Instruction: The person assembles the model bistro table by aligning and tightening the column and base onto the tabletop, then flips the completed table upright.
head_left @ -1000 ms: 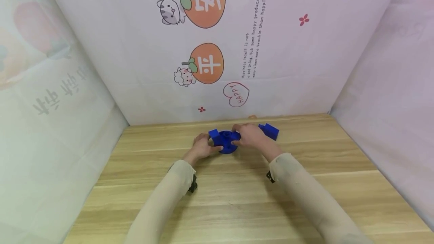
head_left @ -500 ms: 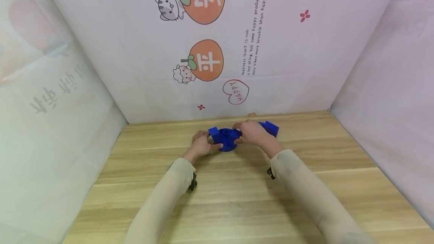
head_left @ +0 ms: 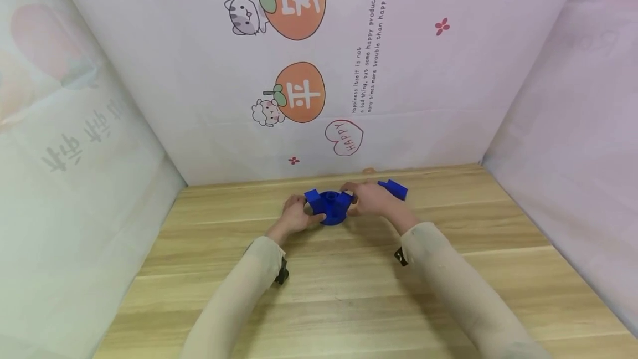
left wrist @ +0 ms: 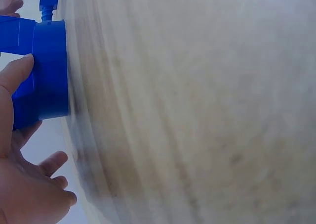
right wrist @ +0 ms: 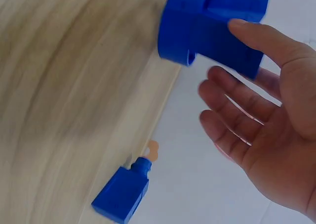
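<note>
A round blue base [head_left: 333, 219] with a raised ring in its middle stands near the table's back edge. My left hand [head_left: 295, 216] grips its left side, thumb at the front, beside a blue rectangular block [head_left: 313, 197] that sticks up from it. On the right side rises a second blue block [head_left: 343, 201], which my right hand [head_left: 372, 201] pinches. The right wrist view shows the thumb on that block's face [right wrist: 229, 43], index finger behind it and the other fingers loose. In the left wrist view, the base's side wall [left wrist: 52, 80] is close against the tabletop.
A loose blue block with a narrow ridged neck [right wrist: 121, 194] lies right of the base, partly behind my right hand in the head view. The wooden table [head_left: 339, 292] meets a printed white cloth wall [head_left: 408, 126] just behind. Cloth walls also stand at both sides.
The right-hand block, mostly covered by my right fingers before, now shows more and stands upright on the base. My right fingers have shifted slightly right; my left hand keeps its grip.
</note>
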`<state>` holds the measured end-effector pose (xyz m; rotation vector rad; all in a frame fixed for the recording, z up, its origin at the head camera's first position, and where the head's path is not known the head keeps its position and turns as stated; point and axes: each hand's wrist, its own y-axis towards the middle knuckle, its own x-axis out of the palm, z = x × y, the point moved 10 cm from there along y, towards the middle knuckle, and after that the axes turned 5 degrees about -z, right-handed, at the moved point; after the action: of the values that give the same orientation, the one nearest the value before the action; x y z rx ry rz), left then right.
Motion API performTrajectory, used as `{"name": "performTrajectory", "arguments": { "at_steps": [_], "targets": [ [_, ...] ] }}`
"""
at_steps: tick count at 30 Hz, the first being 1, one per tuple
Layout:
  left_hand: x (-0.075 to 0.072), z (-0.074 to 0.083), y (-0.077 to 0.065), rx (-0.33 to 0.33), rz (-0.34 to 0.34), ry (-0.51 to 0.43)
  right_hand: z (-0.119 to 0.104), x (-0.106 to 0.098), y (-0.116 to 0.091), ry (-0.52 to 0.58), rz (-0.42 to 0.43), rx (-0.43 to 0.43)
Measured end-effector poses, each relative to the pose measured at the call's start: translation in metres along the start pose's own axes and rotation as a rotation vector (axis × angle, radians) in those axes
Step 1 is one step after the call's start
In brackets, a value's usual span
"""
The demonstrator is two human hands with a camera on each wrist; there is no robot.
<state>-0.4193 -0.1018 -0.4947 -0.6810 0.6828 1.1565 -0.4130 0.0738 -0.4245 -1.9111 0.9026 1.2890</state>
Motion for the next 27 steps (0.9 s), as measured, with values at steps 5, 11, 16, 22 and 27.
{"name": "performTrajectory", "arguments": {
  "at_steps": [5, 11, 16, 22, 27],
  "targets": [
    [-0.001, 0.002, -0.002, 0.001, 0.025, -0.029, 0.016, -0.002, -0.007, -0.001, -0.033, 0.012],
    [0.000, 0.003, -0.003, -0.004, 0.038, -0.045, 0.030, 0.001, -0.016, 0.020, -0.075, 0.043],
    [-0.001, 0.004, 0.000, 0.017, 0.038, -0.090, 0.036, 0.005, -0.018, 0.027, -0.083, 0.051],
    [0.003, -0.002, 0.003, -0.009, 0.036, -0.078, 0.041, 0.007, -0.019, 0.017, -0.089, 0.051],
    [0.003, -0.003, 0.002, -0.017, 0.038, -0.113, 0.042, 0.008, -0.020, 0.016, -0.084, 0.051]
  ]
}}
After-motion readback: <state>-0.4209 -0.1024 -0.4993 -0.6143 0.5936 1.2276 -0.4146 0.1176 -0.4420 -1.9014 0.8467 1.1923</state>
